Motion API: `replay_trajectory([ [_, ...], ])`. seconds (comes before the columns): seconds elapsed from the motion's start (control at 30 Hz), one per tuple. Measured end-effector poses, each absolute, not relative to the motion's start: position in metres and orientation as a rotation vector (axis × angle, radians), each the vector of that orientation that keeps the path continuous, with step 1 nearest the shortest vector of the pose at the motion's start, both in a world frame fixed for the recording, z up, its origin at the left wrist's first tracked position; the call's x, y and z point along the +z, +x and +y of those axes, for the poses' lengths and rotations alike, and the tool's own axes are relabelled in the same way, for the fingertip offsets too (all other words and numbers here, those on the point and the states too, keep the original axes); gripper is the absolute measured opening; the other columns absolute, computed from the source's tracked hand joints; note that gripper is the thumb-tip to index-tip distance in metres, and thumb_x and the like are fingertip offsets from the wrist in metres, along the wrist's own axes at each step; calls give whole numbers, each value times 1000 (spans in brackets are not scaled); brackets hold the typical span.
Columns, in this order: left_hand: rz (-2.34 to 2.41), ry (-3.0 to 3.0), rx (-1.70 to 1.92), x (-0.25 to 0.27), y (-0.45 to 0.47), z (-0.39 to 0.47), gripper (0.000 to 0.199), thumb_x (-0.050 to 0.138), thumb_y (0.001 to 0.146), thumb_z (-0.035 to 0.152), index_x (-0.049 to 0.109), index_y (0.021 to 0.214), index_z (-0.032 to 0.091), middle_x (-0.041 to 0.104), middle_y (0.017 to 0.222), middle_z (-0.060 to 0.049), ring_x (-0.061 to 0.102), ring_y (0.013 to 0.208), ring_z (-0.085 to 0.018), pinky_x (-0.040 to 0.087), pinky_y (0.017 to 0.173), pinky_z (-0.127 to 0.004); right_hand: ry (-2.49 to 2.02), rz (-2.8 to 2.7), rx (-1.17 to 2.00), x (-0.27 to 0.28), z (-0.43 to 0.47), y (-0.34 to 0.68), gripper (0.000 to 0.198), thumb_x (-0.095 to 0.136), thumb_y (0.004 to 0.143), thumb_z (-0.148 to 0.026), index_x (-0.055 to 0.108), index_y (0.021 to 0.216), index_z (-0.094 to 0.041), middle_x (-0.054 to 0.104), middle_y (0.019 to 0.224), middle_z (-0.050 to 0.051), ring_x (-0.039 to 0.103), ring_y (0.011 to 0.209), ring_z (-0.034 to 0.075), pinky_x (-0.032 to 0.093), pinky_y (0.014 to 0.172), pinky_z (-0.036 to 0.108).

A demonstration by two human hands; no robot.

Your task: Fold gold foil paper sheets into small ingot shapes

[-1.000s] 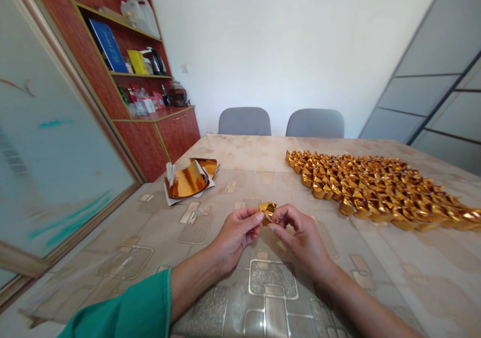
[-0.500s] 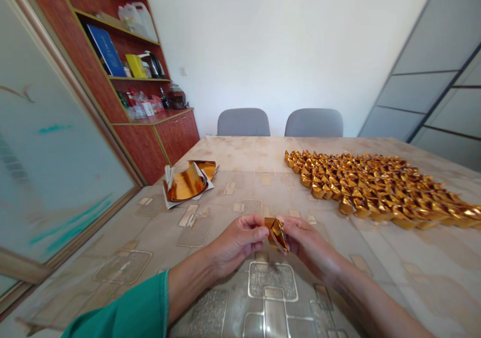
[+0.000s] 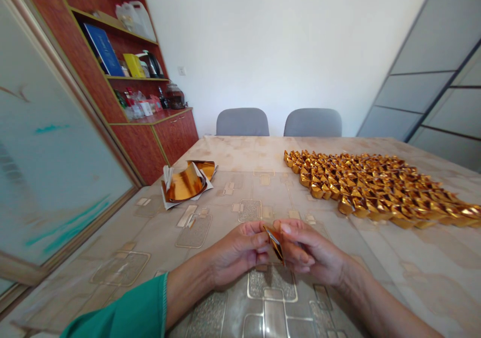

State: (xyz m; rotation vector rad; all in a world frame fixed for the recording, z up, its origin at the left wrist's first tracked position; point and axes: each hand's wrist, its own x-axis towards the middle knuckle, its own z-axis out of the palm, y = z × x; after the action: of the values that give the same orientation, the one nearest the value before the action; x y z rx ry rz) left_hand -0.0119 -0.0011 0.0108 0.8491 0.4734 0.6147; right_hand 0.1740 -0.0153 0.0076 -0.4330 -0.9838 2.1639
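Note:
A small folded piece of gold foil paper (image 3: 274, 243) is held between my two hands above the near part of the table. My left hand (image 3: 240, 253) pinches its left side between thumb and fingers. On the other side, my right hand (image 3: 310, 250) grips it, with the thumb on top and the fingers curled behind. The piece looks narrow, with its edge turned toward me and a pale inner side showing. My fingers hide parts of it.
To the left lies a stack of curled gold foil sheets (image 3: 186, 184) with white backing. Many folded gold foil pieces (image 3: 376, 188) stand in rows on the right of the patterned table (image 3: 244, 152). Two grey chairs (image 3: 242, 121) are behind it; a wooden cabinet (image 3: 175, 132) stands back left.
The foil piece has turned and looks flatter and narrower now. My right hand has shifted, with its fingers now showing below the thumb. My left hand still grips the left side.

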Motion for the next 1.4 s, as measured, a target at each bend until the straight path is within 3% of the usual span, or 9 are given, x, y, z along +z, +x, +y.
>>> replay_trajectory([
  [0.1, 452, 775, 613, 13, -13, -1, 37, 89, 61, 40, 63, 72, 16, 45, 65, 4, 43, 65, -11, 38, 67, -24, -396, -983, 2179, 7, -14, 175, 25, 64, 92, -41, 65, 89, -16, 41, 37, -14, 12, 29, 3, 17, 31, 15],
  [0.27, 419, 691, 658, 8, -11, -1, 29, 88, 66, 29, 66, 77, 14, 44, 63, 4, 35, 60, -8, 34, 60, -20, -450, -937, 2150, 9, -13, 173, 21, 70, 88, -33, 61, 78, -17, 38, 35, -14, 12, 29, 2, 17, 31, 14],
  [0.53, 381, 549, 682, 4, -13, 0, 27, 87, 66, 18, 64, 77, 10, 42, 63, 6, 22, 48, -1, 21, 43, -13, -537, -924, 2098, 10, -13, 172, 28, 75, 83, -35, 57, 71, -17, 38, 39, -13, 14, 35, 3, 17, 35, 15],
  [0.83, 312, 410, 681, 6, -13, -1, 25, 76, 71, 7, 64, 92, 12, 49, 66, 6, 27, 43, 1, 25, 42, -12, -553, -854, 2070, 8, -13, 170, 26, 79, 80, -31, 59, 74, -15, 36, 45, -12, 16, 42, 4, 17, 41, 17],
  [1.03, 357, 458, 777, 7, -10, -3, 32, 74, 71, 8, 61, 99, 17, 56, 73, 3, 41, 51, -3, 34, 51, -17, -521, -795, 2063, 3, -10, 168, 29, 78, 81, -29, 55, 69, -16, 34, 47, -11, 15, 44, 5, 17, 42, 18],
  [1.23, 470, 648, 855, 7, -7, -6, 39, 83, 69, 18, 56, 98, 20, 58, 80, 2, 44, 57, -5, 28, 50, -17, -549, -837, 2066, 1, -9, 167, 26, 77, 82, -32, 59, 74, -15, 33, 47, -12, 15, 44, 5, 17, 43, 18],
  [1.4, 566, 759, 895, 9, -7, -6, 39, 85, 69, 24, 57, 95, 19, 56, 74, 3, 43, 55, -5, 25, 48, -18, -556, -821, 2132, -1, -10, 168, 24, 74, 83, -33, 62, 75, -14, 35, 46, -11, 18, 42, 5, 19, 43, 18],
])
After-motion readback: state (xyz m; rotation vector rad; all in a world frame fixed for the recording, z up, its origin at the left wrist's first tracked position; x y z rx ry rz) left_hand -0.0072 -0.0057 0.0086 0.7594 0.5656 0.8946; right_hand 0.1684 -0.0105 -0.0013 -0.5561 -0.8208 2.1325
